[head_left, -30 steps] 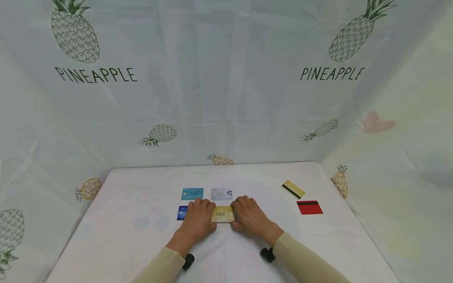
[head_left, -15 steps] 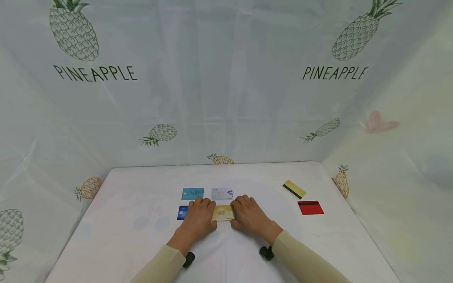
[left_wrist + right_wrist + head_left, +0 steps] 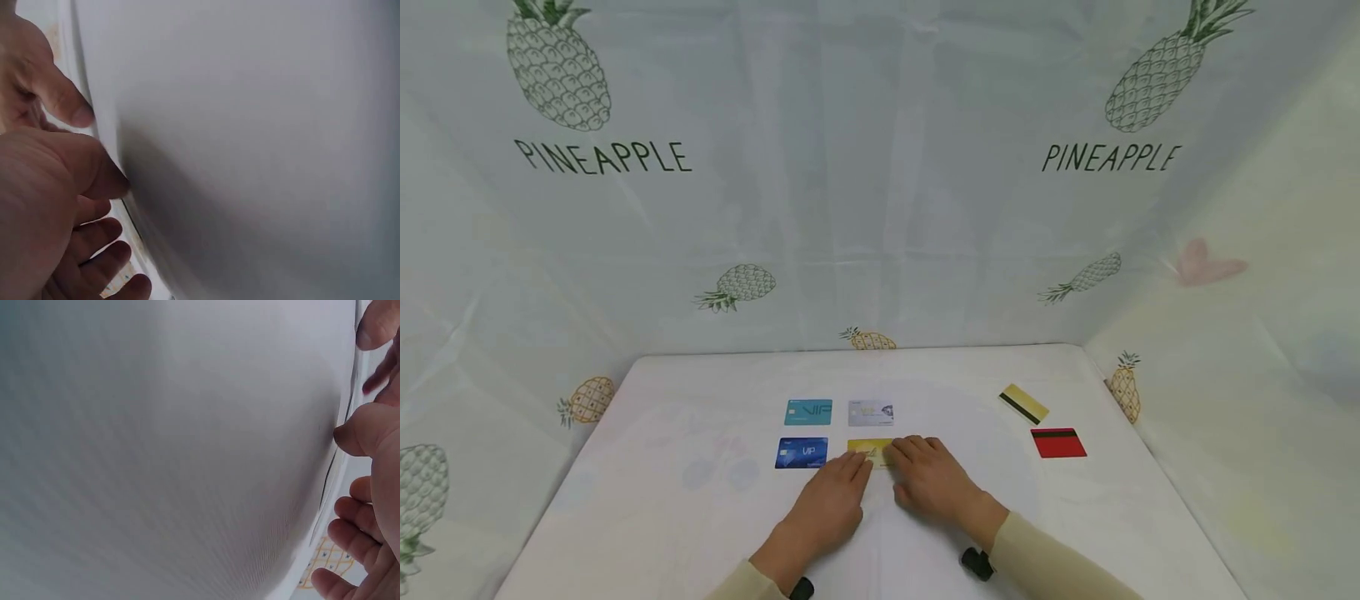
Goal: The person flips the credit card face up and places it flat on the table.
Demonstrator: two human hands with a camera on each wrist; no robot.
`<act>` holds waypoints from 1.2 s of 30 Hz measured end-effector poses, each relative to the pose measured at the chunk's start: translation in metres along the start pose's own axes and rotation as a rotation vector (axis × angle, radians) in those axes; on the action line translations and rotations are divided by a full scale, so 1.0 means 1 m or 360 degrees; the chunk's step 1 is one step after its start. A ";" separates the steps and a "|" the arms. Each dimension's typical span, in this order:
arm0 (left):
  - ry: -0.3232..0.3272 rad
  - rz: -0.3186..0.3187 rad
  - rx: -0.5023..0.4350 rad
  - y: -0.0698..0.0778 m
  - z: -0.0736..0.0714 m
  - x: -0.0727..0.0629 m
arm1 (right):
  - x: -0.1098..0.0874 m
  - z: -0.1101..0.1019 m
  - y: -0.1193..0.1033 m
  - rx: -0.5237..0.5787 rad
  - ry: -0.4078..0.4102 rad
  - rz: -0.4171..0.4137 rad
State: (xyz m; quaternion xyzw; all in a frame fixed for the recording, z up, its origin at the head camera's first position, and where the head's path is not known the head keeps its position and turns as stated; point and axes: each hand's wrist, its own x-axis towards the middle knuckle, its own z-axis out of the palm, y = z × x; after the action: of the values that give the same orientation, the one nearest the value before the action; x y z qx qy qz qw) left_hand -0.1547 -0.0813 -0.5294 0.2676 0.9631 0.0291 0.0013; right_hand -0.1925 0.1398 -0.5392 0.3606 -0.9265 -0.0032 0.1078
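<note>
A gold card (image 3: 867, 444) lies flat on the white-covered table, partly hidden by fingers. My left hand (image 3: 831, 504) reaches up from below it, with straight fingertips touching its lower left part. On the card's right end rest the fingertips of my right hand (image 3: 936, 483), the fingers loosely bent. Left of the gold card is a blue VIP card (image 3: 801, 453), uncovered. Above these two lie a teal VIP card (image 3: 808, 412) and a silver card (image 3: 871, 412). Both wrist views show the thumbs low by the cloth; no card is plain there.
Toward the right of the table (image 3: 662, 500) lie a tilted gold card with a black stripe (image 3: 1023, 404) and a red card with a dark stripe (image 3: 1058, 443). A pineapple-print curtain (image 3: 880, 208) stands behind the table's far edge.
My left hand has come off the gold card's left side and drawn back toward me, uncovering the blue card. My right hand has shifted slightly nearer. The gold card stays almost in place.
</note>
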 end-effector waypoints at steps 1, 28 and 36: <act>-0.0026 0.0001 -0.0026 0.002 0.000 -0.002 | -0.002 0.000 -0.002 -0.0011 0.0001 -0.0026; -0.0246 -0.0057 -0.0223 0.003 0.002 -0.001 | -0.007 -0.001 -0.011 -0.0012 -0.0253 0.0010; -0.0233 -0.0058 -0.0242 0.001 0.007 0.000 | -0.015 -0.006 0.018 0.0098 -0.0270 0.0200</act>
State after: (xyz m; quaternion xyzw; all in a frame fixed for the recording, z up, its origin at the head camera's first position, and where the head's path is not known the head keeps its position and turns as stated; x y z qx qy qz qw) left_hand -0.1543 -0.0799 -0.5361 0.2507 0.9601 0.0823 0.0925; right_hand -0.1927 0.1636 -0.5352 0.3034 -0.9527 0.0015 0.0177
